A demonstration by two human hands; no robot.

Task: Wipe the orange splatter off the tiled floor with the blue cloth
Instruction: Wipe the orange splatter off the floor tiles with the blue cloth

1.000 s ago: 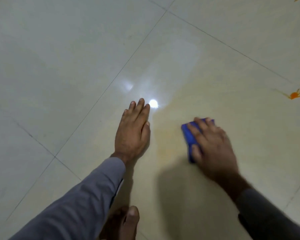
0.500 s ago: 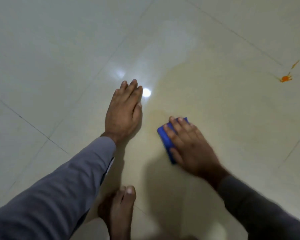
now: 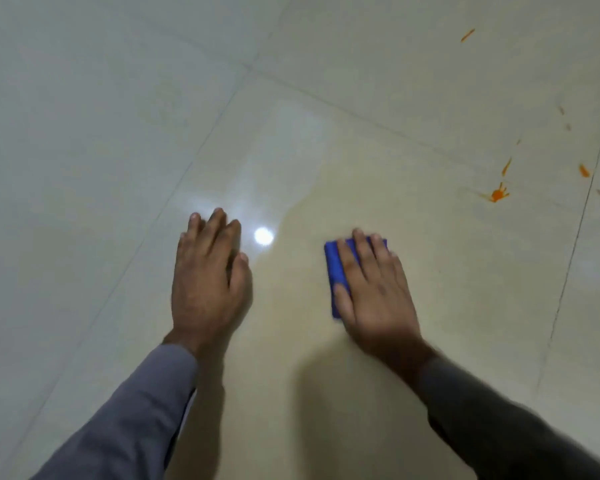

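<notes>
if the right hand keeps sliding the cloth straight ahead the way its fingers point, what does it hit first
Nothing solid, as far as the picture shows. The right hand, flat on the blue cloth, points up the frame over bare tiled floor toward a grout line. The orange splatter lies off to its right, so it would probably miss it.

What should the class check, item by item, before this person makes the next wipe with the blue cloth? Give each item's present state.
1. Blue cloth under the right hand, fingers flat on it: ok.
2. Left hand flat on the tiled floor, bracing: ok.
3. Cloth on the orange splatter: not ok, it lies apart, up and right.
4. Floor between cloth and splatter bare: ok.
5. Cloth's underside clean: cannot tell.
</notes>
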